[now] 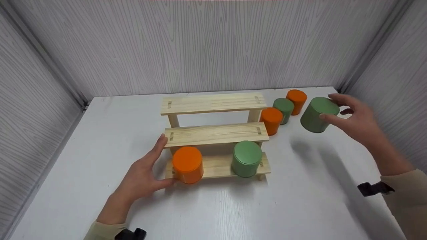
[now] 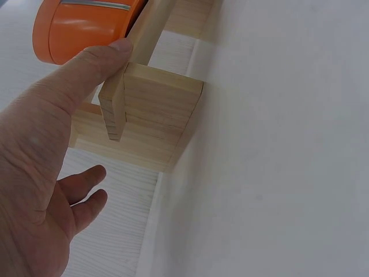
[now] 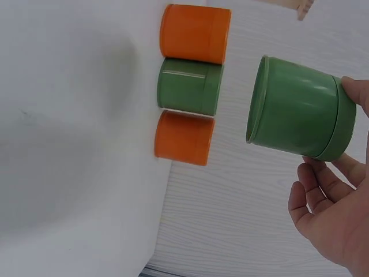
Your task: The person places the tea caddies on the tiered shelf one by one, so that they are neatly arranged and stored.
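My right hand (image 1: 358,121) pinches a green canister (image 1: 315,116) by its lid end, thumb on one side and fingers on the other. The canister hangs above the table, its shadow below it. My left hand (image 1: 140,175) is spread at the left end of a three-tier wooden shelf (image 1: 213,133). Its thumb (image 2: 86,72) touches the bottom tier's end beside an orange canister (image 1: 187,165), while the forefinger lies against the middle tier's end. A second green canister (image 1: 247,158) stands on the right of the bottom tier.
Behind the shelf's right side, an orange canister (image 1: 272,120), a green canister (image 1: 283,110) and another orange canister (image 1: 296,101) stand in a slanting row on the white table (image 1: 213,213). Wood-grain panels (image 1: 213,46) enclose the back and sides.
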The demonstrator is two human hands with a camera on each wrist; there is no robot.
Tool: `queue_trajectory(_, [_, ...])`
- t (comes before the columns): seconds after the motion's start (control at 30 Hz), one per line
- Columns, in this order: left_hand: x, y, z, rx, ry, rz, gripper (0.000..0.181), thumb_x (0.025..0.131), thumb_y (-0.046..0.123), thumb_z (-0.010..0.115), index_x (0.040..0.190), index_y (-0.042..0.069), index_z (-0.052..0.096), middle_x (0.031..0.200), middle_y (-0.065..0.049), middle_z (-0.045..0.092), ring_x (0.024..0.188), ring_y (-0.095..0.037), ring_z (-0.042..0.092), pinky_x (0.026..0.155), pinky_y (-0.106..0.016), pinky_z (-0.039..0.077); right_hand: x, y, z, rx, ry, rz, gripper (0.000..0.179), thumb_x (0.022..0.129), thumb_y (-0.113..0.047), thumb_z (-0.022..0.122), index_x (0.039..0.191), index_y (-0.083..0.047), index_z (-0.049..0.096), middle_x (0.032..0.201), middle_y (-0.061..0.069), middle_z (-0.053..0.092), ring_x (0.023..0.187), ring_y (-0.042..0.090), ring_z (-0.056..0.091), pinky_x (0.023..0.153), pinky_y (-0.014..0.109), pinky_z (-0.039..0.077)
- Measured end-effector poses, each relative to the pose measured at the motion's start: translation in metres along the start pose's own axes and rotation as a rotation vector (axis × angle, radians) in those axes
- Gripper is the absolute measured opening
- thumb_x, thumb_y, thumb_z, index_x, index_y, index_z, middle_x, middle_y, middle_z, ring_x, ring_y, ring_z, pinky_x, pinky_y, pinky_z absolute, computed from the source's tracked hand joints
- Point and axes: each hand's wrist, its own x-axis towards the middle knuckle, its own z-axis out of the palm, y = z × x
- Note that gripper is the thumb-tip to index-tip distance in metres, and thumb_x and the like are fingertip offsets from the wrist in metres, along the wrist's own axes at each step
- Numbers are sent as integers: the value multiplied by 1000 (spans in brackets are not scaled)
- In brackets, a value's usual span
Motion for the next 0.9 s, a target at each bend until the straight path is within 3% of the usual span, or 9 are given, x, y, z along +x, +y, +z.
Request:
queue_trajectory(0.33, [0, 1, 0, 3, -15, -25, 130, 77, 32, 97, 171, 41, 7, 176, 12, 13, 155, -26, 37, 123, -53, 37, -5, -40, -2, 30, 17, -121, 62, 87, -14, 88, 145, -16, 66, 124, -4, 66, 109, 6, 56, 88, 17, 41])
queue_trajectory(0.6, [1, -1, 0, 1, -3, -2, 130, 77, 32, 98, 172, 39, 9, 176, 11, 16, 155, -25, 37, 122, -52, 37, -10, -69, -2, 41, 24, -277, 64, 82, -5, 90, 142, -16, 69, 119, -7, 70, 109, 8, 59, 87, 18, 44])
queue_trajectory(0.9, [1, 0, 0, 5, -5, 4, 128, 78, 31, 97, 172, 39, 9, 176, 11, 15, 155, -25, 37, 122, -52, 38, -9, -98, 8, 19, -4, -377, 63, 80, -4, 91, 139, -14, 71, 124, -1, 72, 108, 5, 60, 89, 20, 45])
